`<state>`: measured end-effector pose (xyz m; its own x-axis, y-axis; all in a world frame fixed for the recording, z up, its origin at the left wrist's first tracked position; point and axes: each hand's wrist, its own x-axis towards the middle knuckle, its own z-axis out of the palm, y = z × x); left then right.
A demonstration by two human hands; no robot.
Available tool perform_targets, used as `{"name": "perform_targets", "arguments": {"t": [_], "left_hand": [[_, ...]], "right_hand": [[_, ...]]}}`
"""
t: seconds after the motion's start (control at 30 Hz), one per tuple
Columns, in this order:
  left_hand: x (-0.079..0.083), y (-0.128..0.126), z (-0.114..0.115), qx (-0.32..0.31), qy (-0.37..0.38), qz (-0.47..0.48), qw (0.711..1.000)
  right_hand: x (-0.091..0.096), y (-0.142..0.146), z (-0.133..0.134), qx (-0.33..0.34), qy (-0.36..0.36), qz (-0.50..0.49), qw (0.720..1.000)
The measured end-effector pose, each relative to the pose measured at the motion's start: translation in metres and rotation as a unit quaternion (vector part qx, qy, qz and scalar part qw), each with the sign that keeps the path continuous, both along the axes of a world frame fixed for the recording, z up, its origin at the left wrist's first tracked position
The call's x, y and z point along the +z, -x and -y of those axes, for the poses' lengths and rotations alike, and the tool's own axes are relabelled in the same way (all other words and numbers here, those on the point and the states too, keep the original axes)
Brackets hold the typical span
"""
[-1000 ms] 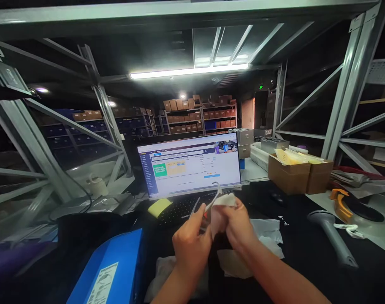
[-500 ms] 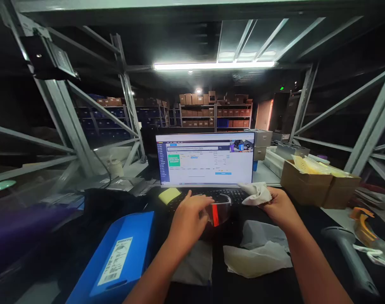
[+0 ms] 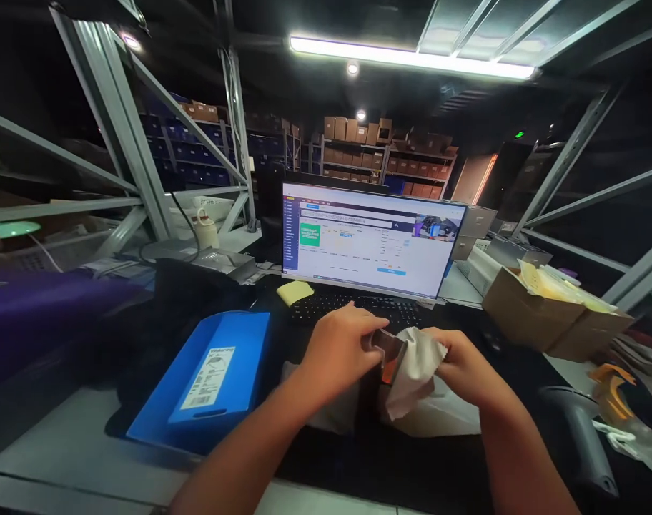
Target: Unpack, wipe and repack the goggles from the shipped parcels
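Observation:
My left hand (image 3: 341,350) is closed around a pair of dark glasses (image 3: 389,352) with a red tint on the lens, held above the black desk mat (image 3: 412,465). My right hand (image 3: 462,365) pinches a white cleaning cloth (image 3: 415,366) against the glasses. Both hands meet just in front of the black keyboard (image 3: 358,309). Pale cloths or pouches (image 3: 444,415) lie on the mat under my hands.
A lit monitor (image 3: 369,239) stands behind the keyboard, a yellow pad (image 3: 294,291) at its left. A blue bin (image 3: 208,375) lies at left. Cardboard boxes (image 3: 551,311) with yellow packets sit at right, a grey handheld scanner (image 3: 573,429) in front of them. Grey rack struts frame both sides.
My hands were apart half a second ago, the right lifting the cloth near the screen; now they have come back together, cloth against the glasses. The camera view has shifted downward.

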<state>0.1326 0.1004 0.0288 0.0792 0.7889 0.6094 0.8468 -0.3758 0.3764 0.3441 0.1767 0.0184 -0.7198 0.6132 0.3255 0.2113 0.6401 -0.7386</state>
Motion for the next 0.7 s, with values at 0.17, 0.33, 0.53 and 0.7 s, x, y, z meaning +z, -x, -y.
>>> {"name": "perform_targets", "arguments": {"t": [0.17,0.33,0.53,0.7], "left_hand": [[-0.011,-0.015,0.002,-0.005,-0.077,-0.117,0.99],[-0.008,-0.016,0.002,-0.055,-0.047,-0.11,0.991],[-0.004,-0.005,0.0,-0.028,-0.111,-0.004,0.993],[-0.004,0.007,-0.008,0.014,-0.04,0.103,0.994]], "right_hand": [[-0.01,0.029,0.016,-0.117,-0.184,-0.053,0.975],[-0.004,0.026,0.013,-0.085,-0.122,-0.029,0.988],[0.002,-0.021,-0.022,0.052,0.106,-0.057,0.991],[-0.013,-0.009,-0.05,-0.13,0.168,-0.204,0.956]]}}
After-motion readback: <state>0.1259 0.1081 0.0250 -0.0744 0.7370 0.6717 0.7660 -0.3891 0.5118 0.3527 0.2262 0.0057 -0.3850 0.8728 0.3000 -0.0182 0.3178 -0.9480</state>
